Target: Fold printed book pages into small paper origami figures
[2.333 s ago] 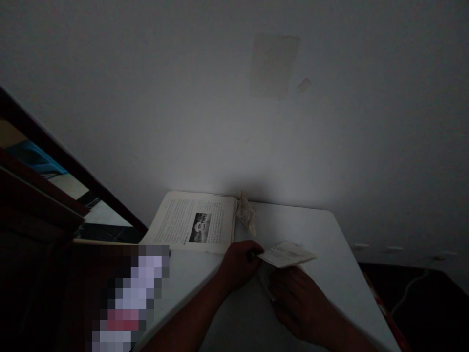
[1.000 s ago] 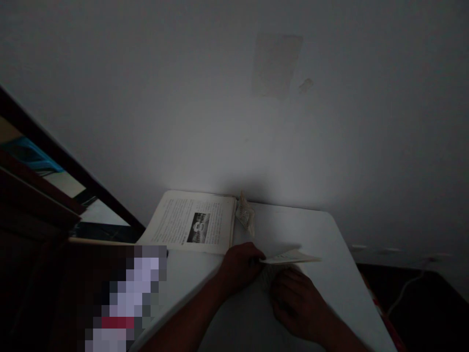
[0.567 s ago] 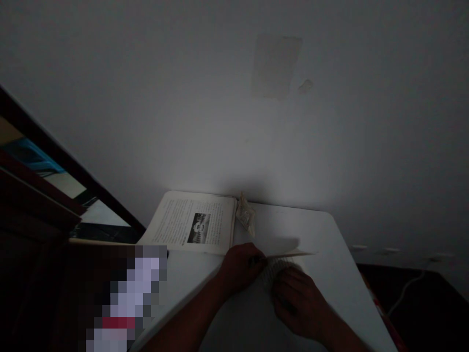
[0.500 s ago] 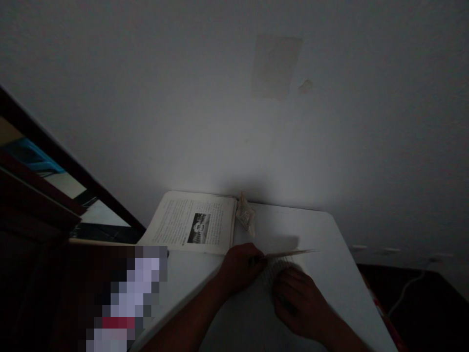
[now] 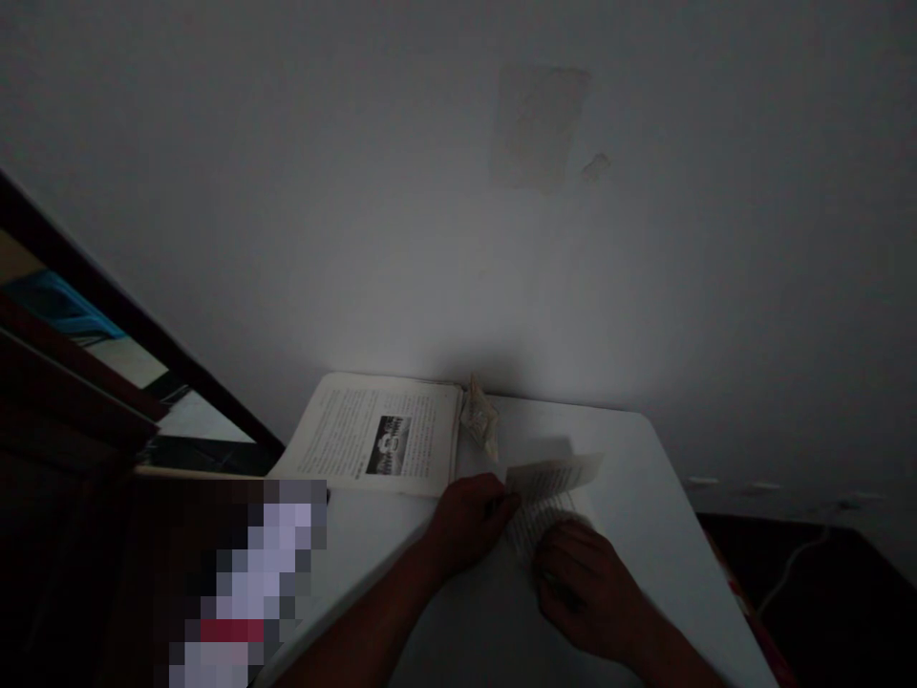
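Note:
A printed sheet of paper [image 5: 555, 475] is bent, with one flap standing up and the other part lying low in front of it. My left hand [image 5: 473, 518] pinches the sheet at its left edge. Curled over the lower part is my right hand [image 5: 584, 583], its fingers closed on the paper; its thumb is in dark shadow. Behind my left hand stands a small folded paper piece [image 5: 479, 420], pointed at top and bottom, made of printed paper. It sits beside the right edge of an open book [image 5: 422, 411] with text and a dark picture.
All this lies on a white table [image 5: 608, 435] with rounded corners, pushed against a grey wall [image 5: 358, 191]. To the left are a dark slanted frame [image 5: 143, 311] and a blurred-out patch [image 5: 265, 573]. A pale cable [image 5: 792, 569] hangs at the right.
The paper's upper flap has risen from nearly edge-on to upright, so its printed face shows. Both hands have stayed almost in place, and the book and folded paper piece have not moved.

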Action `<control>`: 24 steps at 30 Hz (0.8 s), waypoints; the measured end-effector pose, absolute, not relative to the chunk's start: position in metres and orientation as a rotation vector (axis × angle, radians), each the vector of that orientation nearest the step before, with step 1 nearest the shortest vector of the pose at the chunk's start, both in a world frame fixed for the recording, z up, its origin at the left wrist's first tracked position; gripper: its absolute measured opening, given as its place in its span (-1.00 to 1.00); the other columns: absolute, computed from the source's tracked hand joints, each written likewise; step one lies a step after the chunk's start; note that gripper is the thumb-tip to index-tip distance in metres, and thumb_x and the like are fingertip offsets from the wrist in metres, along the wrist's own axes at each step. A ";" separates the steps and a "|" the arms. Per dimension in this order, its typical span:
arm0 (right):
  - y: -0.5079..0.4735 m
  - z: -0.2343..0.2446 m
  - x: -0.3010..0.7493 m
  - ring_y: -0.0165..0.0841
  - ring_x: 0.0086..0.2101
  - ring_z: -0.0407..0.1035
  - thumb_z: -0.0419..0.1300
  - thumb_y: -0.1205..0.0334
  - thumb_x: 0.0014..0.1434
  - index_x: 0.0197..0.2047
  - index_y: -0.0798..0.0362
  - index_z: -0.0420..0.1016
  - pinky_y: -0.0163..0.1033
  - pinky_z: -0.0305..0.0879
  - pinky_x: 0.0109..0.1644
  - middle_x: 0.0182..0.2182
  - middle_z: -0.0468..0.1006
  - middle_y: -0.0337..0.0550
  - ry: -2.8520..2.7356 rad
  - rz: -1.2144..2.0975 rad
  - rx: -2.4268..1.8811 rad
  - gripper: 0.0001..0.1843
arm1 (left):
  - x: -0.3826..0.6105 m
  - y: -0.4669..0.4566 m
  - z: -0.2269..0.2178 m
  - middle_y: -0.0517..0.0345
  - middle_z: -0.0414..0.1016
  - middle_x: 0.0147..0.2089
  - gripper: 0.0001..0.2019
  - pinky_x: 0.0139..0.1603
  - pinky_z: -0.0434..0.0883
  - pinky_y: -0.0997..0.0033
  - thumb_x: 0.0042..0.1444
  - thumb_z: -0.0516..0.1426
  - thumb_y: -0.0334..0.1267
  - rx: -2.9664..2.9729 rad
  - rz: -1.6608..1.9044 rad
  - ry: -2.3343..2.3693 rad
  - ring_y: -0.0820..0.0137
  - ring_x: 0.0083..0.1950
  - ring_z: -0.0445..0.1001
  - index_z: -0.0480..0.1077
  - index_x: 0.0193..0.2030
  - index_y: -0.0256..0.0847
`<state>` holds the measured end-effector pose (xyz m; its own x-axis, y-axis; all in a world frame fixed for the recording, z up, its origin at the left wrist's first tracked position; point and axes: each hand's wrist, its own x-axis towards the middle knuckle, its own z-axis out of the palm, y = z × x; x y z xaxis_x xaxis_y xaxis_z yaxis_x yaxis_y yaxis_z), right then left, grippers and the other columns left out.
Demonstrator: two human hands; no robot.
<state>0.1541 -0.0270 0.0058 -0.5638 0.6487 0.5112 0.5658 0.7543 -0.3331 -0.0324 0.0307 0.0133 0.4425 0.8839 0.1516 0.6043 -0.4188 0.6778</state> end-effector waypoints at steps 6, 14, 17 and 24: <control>-0.026 0.004 0.156 -0.32 -0.43 0.28 0.06 0.44 0.01 -0.36 0.08 0.37 -0.15 0.27 -0.33 -0.51 0.40 -0.14 -2.307 0.212 -0.910 -0.87 | -0.033 0.032 0.013 0.26 0.21 -0.55 -0.71 -0.42 0.10 0.51 0.18 0.01 -0.19 2.124 0.684 1.249 0.49 -0.47 0.22 0.26 -0.54 -0.25; -0.028 0.010 0.158 -0.33 -0.40 0.33 0.06 0.45 0.02 -0.32 0.09 0.37 -0.19 0.30 -0.31 -0.46 0.45 -0.12 -2.273 0.240 -0.914 -0.85 | -0.033 0.034 0.011 0.26 0.24 -0.55 -0.76 -0.42 0.11 0.51 0.13 0.06 -0.22 2.150 0.692 1.270 0.49 -0.47 0.23 0.29 -0.53 -0.25; -0.029 0.013 0.158 -0.33 -0.37 0.36 0.07 0.46 0.03 -0.30 0.09 0.39 -0.20 0.33 -0.28 -0.43 0.47 -0.11 -2.247 0.210 -0.924 -0.84 | -0.033 0.034 0.010 0.26 0.26 -0.55 -0.78 -0.42 0.12 0.52 0.12 0.07 -0.24 2.148 0.703 1.267 0.49 -0.47 0.23 0.31 -0.52 -0.25; -0.027 0.013 0.159 -0.30 -0.34 0.39 0.10 0.45 0.02 -0.29 0.10 0.40 -0.18 0.37 -0.26 -0.38 0.49 -0.08 -2.251 0.212 -0.934 -0.84 | -0.032 0.035 0.010 0.23 0.35 -0.51 -0.81 -0.39 0.16 0.51 0.11 0.08 -0.23 2.084 0.750 1.291 0.48 -0.46 0.28 0.37 -0.47 -0.26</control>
<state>0.1590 -0.0271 0.0127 -0.5105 0.6767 0.5305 0.5655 0.7290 -0.3857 -0.0317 0.0346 0.0105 0.3763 0.9122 0.1620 0.5925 -0.3713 0.7149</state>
